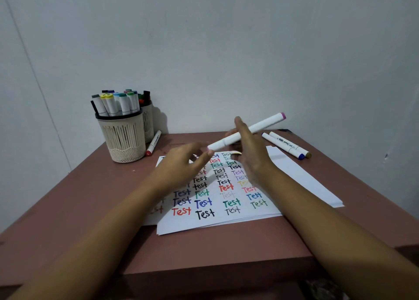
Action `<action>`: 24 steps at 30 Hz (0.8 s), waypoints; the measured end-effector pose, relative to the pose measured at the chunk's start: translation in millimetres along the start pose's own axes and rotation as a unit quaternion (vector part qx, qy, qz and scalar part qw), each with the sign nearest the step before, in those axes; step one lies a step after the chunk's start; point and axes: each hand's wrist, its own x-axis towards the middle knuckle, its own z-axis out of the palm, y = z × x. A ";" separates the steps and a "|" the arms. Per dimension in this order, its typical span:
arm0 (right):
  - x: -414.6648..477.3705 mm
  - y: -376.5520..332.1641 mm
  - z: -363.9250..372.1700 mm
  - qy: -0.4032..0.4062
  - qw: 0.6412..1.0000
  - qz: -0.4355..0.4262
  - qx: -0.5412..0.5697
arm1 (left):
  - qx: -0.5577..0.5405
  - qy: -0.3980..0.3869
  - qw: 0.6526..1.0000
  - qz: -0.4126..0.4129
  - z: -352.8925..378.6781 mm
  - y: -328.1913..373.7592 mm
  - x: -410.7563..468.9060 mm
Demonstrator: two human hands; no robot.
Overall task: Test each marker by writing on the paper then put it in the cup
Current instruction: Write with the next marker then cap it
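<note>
R hand (249, 150) grips white marker (265, 124) mid-barrel, held in air above paper (226, 218). Long axis diagonal: pink end up-right toward the wall, other end down-left at L hand (181, 161) fingertips. L hand blurred, can't tell if it's pinching. Cup (124, 138) far left on tabletop (90, 197), full of markers.

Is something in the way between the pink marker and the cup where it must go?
The right hand holds the pink marker above the paper. Only the left hand, at its lower end, lies toward the cup. The cup is crowded with markers; a red-capped marker lies beside it.
</note>
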 end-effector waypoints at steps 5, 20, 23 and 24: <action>14.5 -14.3 -19.3 0.114 0.993 -0.019 0.017 | 0.074 -0.004 0.996 -0.057 -23.5 -9.0 4.4; 74.9 -15.4 -92.1 0.109 0.769 -0.026 -0.630 | 0.166 -0.166 0.959 -0.160 -40.1 -60.0 -39.7; 78.2 -6.1 -103.3 0.122 0.755 -0.014 -0.644 | 0.188 -0.171 0.956 -0.149 -36.1 -62.6 -42.6; 78.9 -2.7 -105.2 0.128 0.754 -0.013 -0.645 | 0.194 -0.173 0.954 -0.147 -35.6 -63.4 -43.5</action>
